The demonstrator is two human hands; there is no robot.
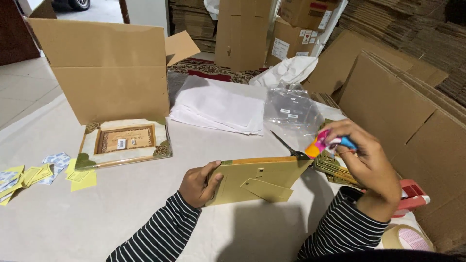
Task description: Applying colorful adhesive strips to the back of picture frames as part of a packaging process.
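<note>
Gripping the left edge of a gold picture frame (pixel 257 182) that stands back-up at lower centre of the bench (pixel 73 223), the left hand (pixel 199 184) steadies it; the right hand (pixel 366 162), right of the frame, is closed on scissors (pixel 315 145) with colourful handles, blade tip near the frame's top corner

A table (pixel 97 228) covered in pale cloth carries a framed picture (pixel 125 142) at ten o'clock, yellow slips (pixel 82 178) at nine, folded white sheets (pixel 218 109) at twelve.
</note>
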